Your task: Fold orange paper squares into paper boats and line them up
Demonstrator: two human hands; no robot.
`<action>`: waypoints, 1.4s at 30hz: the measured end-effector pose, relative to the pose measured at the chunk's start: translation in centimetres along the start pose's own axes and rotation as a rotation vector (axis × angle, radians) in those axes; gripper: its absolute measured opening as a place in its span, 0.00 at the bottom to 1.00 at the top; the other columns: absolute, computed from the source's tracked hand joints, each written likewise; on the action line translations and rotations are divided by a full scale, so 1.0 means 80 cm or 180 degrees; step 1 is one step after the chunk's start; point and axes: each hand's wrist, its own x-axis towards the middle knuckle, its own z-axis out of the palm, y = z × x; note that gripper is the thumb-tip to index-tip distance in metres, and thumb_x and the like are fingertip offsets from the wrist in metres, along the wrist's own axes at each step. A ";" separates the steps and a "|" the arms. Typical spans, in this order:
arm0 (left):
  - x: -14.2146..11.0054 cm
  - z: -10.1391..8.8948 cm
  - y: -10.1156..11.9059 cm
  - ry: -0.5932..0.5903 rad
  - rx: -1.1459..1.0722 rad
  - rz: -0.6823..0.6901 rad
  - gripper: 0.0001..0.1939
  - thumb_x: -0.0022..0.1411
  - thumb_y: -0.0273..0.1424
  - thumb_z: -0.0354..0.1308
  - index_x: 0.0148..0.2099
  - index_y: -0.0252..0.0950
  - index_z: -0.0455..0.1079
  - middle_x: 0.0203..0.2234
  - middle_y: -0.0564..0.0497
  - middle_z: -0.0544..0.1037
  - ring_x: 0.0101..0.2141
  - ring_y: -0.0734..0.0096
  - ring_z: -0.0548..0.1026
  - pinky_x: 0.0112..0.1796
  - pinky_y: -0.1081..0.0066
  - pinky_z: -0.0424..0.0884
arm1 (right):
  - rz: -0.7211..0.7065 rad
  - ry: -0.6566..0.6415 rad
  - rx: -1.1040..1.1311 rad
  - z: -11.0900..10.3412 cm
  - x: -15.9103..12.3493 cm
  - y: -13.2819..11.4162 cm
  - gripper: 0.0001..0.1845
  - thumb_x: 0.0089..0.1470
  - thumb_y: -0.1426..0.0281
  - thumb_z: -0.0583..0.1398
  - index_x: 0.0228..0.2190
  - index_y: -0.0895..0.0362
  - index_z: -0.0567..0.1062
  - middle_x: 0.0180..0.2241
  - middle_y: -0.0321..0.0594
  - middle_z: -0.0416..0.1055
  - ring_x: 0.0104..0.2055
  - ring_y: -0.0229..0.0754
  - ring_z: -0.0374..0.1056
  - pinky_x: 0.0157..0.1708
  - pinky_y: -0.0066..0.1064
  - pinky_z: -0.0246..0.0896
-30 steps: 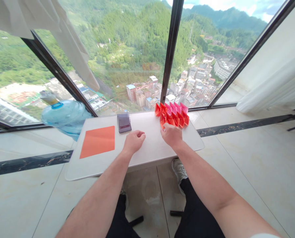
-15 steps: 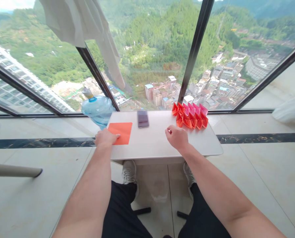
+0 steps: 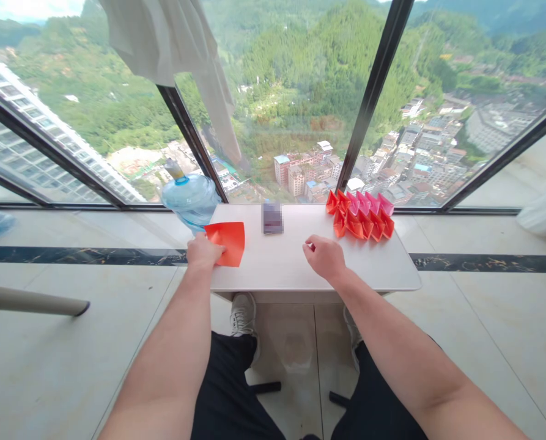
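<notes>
An orange-red square sheet of paper (image 3: 232, 244) is pinched at its left side by my left hand (image 3: 205, 249), thumb on top. The sheet bows slightly, its left part raised from the white table (image 3: 277, 269). My right hand (image 3: 325, 256) hovers over or rests on the table's right half, fingers curled in, with nothing visible in them. Just behind that hand stand folded paper pieces (image 3: 364, 226) in two rows, orange-red in front, orange-red and pink at the back. A dark, blurred-out rectangular object (image 3: 272, 219) lies at the table's back edge.
A large blue water bottle (image 3: 191, 198) stands behind the table's left corner. Tall windows with dark frames (image 3: 373, 98) rise beyond, with a pale curtain (image 3: 172, 49) hanging there. A grey pole-like leg (image 3: 34, 300) extends in from the left. My shoes are under the table.
My left hand has closed on the paper, whose left side has lifted and curved. The right hand has barely moved. The whole view has shifted slightly.
</notes>
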 end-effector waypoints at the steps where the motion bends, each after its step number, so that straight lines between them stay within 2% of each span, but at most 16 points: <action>1: -0.007 0.003 0.008 -0.0040 -0.0191 0.0043 0.39 0.45 0.31 0.70 0.59 0.32 0.64 0.53 0.31 0.74 0.53 0.45 0.74 0.49 0.58 0.71 | 0.0104 -0.0043 0.0251 0.004 0.001 -0.001 0.09 0.57 0.66 0.58 0.35 0.53 0.79 0.28 0.39 0.77 0.32 0.43 0.72 0.37 0.34 0.61; 4: -0.034 0.015 0.040 -0.0430 -0.1311 0.0111 0.34 0.46 0.26 0.67 0.57 0.33 0.65 0.47 0.36 0.78 0.43 0.52 0.79 0.42 0.61 0.75 | 0.0637 -0.0273 0.1387 0.017 0.003 -0.006 0.10 0.52 0.64 0.63 0.36 0.55 0.78 0.29 0.38 0.77 0.34 0.42 0.72 0.38 0.34 0.65; 7: -0.067 0.028 0.071 -0.0916 -0.2649 0.0204 0.32 0.48 0.25 0.65 0.57 0.35 0.65 0.43 0.41 0.79 0.35 0.60 0.81 0.34 0.65 0.77 | 0.1211 -0.0675 0.2895 0.022 0.009 -0.011 0.24 0.45 0.58 0.68 0.43 0.56 0.76 0.41 0.44 0.77 0.40 0.43 0.74 0.33 0.32 0.69; 9: -0.087 0.034 0.085 -0.1066 -0.3067 0.0386 0.33 0.47 0.25 0.66 0.57 0.36 0.65 0.42 0.42 0.79 0.34 0.62 0.80 0.34 0.65 0.77 | 0.1336 -0.0767 0.3565 0.017 0.014 -0.012 0.25 0.42 0.57 0.70 0.41 0.55 0.75 0.43 0.43 0.76 0.40 0.43 0.73 0.30 0.31 0.70; 11: -0.101 0.038 0.094 -0.1072 -0.3043 0.0534 0.37 0.46 0.26 0.67 0.60 0.36 0.63 0.41 0.43 0.79 0.34 0.61 0.80 0.33 0.65 0.77 | 0.1375 -0.0596 0.3878 0.008 0.020 -0.008 0.22 0.40 0.59 0.71 0.36 0.56 0.75 0.38 0.40 0.76 0.37 0.41 0.73 0.29 0.29 0.68; 13: -0.109 0.041 0.099 -0.1024 -0.2942 0.0661 0.42 0.44 0.27 0.68 0.62 0.37 0.61 0.41 0.44 0.80 0.34 0.60 0.80 0.33 0.65 0.77 | 0.1420 -0.0442 0.3933 -0.003 0.024 -0.002 0.19 0.37 0.62 0.71 0.30 0.57 0.74 0.31 0.36 0.74 0.32 0.38 0.71 0.27 0.27 0.66; 15: -0.111 0.044 0.101 -0.1139 -0.3070 0.0722 0.38 0.44 0.31 0.68 0.59 0.36 0.64 0.39 0.45 0.80 0.35 0.60 0.80 0.34 0.64 0.77 | 0.1444 -0.0323 0.3832 -0.012 0.027 0.007 0.17 0.35 0.65 0.70 0.28 0.57 0.73 0.27 0.34 0.72 0.29 0.36 0.69 0.26 0.27 0.64; 18: -0.104 0.047 0.101 -0.1438 -0.3328 0.0740 0.23 0.44 0.37 0.68 0.43 0.33 0.72 0.35 0.46 0.81 0.35 0.60 0.79 0.36 0.65 0.75 | 0.1396 -0.0320 0.3661 -0.021 0.028 0.019 0.14 0.35 0.68 0.68 0.27 0.56 0.71 0.26 0.33 0.72 0.28 0.36 0.69 0.26 0.27 0.64; 21: -0.096 0.048 0.099 -0.1541 -0.3291 0.0767 0.19 0.41 0.38 0.69 0.34 0.33 0.73 0.30 0.49 0.81 0.32 0.61 0.78 0.34 0.66 0.74 | 0.1303 -0.0428 0.3560 -0.027 0.028 0.030 0.13 0.35 0.70 0.68 0.24 0.56 0.70 0.24 0.31 0.70 0.27 0.36 0.68 0.26 0.28 0.64; 29: -0.093 0.037 0.092 -0.1971 -0.2919 0.0875 0.17 0.37 0.34 0.70 0.33 0.35 0.77 0.30 0.48 0.82 0.34 0.58 0.79 0.37 0.64 0.74 | 0.1055 -0.0948 0.3498 -0.048 0.030 0.048 0.14 0.33 0.73 0.68 0.23 0.56 0.68 0.22 0.27 0.66 0.24 0.32 0.64 0.25 0.26 0.60; 36: -0.086 0.036 0.086 -0.2171 -0.2623 0.0903 0.17 0.37 0.34 0.69 0.34 0.35 0.79 0.30 0.47 0.83 0.35 0.53 0.80 0.37 0.62 0.75 | 0.0923 -0.0929 0.3114 -0.060 0.027 0.056 0.13 0.34 0.72 0.69 0.23 0.56 0.70 0.20 0.28 0.66 0.21 0.32 0.62 0.23 0.26 0.58; 42: -0.092 0.030 0.089 -0.2377 -0.2585 0.1018 0.21 0.37 0.36 0.71 0.37 0.35 0.79 0.33 0.46 0.83 0.37 0.51 0.80 0.37 0.62 0.77 | 0.0894 -0.0807 0.2944 -0.062 0.027 0.063 0.13 0.38 0.68 0.70 0.23 0.56 0.71 0.21 0.31 0.69 0.25 0.34 0.67 0.28 0.28 0.66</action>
